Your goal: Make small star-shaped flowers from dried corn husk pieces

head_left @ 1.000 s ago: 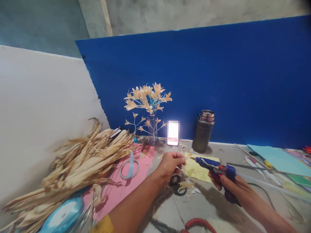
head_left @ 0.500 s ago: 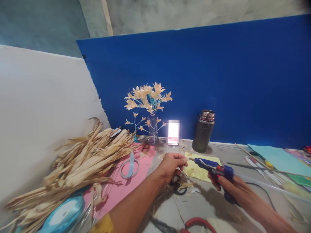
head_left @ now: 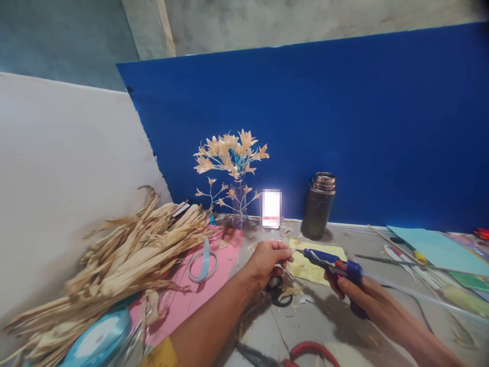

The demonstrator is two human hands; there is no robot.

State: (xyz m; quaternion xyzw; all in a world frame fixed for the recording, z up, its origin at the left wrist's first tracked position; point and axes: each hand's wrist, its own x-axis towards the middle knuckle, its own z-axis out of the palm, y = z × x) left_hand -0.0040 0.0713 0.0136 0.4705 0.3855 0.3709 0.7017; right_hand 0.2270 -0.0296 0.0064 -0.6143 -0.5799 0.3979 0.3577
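Note:
My right hand (head_left: 357, 294) is wrapped round the grip of a blue glue gun (head_left: 332, 262), its nozzle pointing left. The nozzle tip nearly touches the fingertips of my left hand (head_left: 267, 257), which is closed in a pinch on a small pale piece that I cannot make out. Both hands hover over a yellow paper sheet (head_left: 315, 270) and black-handled scissors (head_left: 278, 293) on the grey table. A large pile of dried corn husks (head_left: 122, 255) lies to the left, partly on a pink sheet (head_left: 198, 290).
A vase of husk flowers (head_left: 231, 163), a lit phone (head_left: 271, 208) and a dark flask (head_left: 319, 205) stand against the blue board. A ribbon loop (head_left: 204, 262), a blue ribbon roll (head_left: 97, 339), red-handled pliers (head_left: 301, 354), sticks and coloured papers (head_left: 431, 250) lie around.
The glue gun has moved slightly left, bringing its nozzle closer to my left fingertips. My left hand has hardly moved.

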